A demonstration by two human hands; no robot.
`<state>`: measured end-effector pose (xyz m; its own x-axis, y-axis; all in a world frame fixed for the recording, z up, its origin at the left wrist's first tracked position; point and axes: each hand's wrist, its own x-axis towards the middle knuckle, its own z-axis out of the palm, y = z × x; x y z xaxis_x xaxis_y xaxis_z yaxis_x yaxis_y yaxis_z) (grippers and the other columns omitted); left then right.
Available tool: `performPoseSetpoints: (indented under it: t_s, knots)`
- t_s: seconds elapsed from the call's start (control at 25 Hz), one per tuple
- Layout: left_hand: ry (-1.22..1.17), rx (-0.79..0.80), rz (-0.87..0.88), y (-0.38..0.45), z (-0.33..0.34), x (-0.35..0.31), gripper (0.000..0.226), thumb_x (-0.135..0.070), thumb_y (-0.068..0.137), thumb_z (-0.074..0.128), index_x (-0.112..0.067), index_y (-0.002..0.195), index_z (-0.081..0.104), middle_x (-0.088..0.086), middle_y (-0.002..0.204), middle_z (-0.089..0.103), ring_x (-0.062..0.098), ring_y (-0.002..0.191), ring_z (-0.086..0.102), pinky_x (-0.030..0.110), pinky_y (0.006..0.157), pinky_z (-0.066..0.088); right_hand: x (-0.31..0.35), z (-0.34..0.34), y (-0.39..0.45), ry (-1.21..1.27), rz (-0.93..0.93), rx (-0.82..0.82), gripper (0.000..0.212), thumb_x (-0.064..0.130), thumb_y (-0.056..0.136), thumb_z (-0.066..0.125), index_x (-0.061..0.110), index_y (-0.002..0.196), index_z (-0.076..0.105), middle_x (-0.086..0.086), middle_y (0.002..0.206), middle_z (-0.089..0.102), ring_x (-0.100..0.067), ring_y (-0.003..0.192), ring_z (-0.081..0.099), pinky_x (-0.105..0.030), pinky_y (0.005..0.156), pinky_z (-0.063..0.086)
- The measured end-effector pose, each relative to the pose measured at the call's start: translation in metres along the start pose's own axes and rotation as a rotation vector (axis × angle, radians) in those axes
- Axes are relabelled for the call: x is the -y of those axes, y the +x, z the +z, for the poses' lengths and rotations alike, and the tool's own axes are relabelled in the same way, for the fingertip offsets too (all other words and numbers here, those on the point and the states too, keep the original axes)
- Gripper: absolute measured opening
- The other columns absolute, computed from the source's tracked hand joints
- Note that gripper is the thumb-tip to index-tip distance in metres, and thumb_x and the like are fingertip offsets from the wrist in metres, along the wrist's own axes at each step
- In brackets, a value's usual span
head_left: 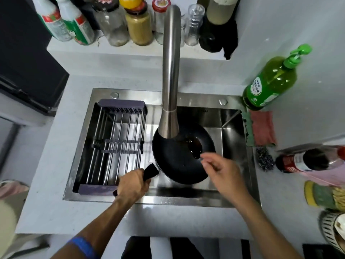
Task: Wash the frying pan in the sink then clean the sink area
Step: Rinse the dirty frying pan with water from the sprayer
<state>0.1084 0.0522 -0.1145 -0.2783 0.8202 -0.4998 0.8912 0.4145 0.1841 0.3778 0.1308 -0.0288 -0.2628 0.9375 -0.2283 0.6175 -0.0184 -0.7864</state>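
Observation:
A black frying pan (pixel 179 161) sits in the steel sink (pixel 231 131) under the tall faucet (pixel 170 75). Dark brown residue (pixel 195 145) lies in the pan's right half. My left hand (pixel 133 185) grips the pan's black handle at the sink's front edge. Over the pan's right rim hovers my right hand (pixel 220 171), fingers loosely spread and holding nothing. No water shows at the spout.
A wire drying rack (pixel 115 146) fills the sink's left side. On the right counter stand a green soap bottle (pixel 270 83), a pink cloth (pixel 262 128), a dark scourer (pixel 265 158), a sauce bottle (pixel 308 160) and sponges (pixel 321 195). Jars and bottles line the back ledge.

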Motion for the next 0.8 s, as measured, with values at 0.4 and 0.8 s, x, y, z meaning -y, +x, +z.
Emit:
performPoseSetpoints:
  t_s: [0.4,0.8]
  knots:
    - [0.154,0.046,0.017,0.021,0.022,0.008,0.038,-0.045,0.090,0.060,-0.018,0.116,0.060,0.005,0.123,0.046,0.022,0.113,0.042,0.036,0.096,0.040,0.143,0.007,0.068,0.128,-0.293,0.041,0.028,0.045,0.085,0.075,0.027,0.103,0.065,0.028,0.060,0.056,0.000,0.051,0.053,-0.012,0.051,0.040]
    - [0.055,0.040,0.022,0.019,0.008,0.021,0.024,-0.029,0.089,0.055,-0.021,0.111,0.060,0.000,0.110,0.051,0.021,0.106,0.048,0.036,0.090,0.043,0.094,-0.057,0.091,-0.069,-0.128,-0.162,0.024,0.035,0.083,0.071,0.025,0.105,0.072,0.008,0.095,0.075,-0.012,0.089,0.071,-0.047,0.086,0.057]
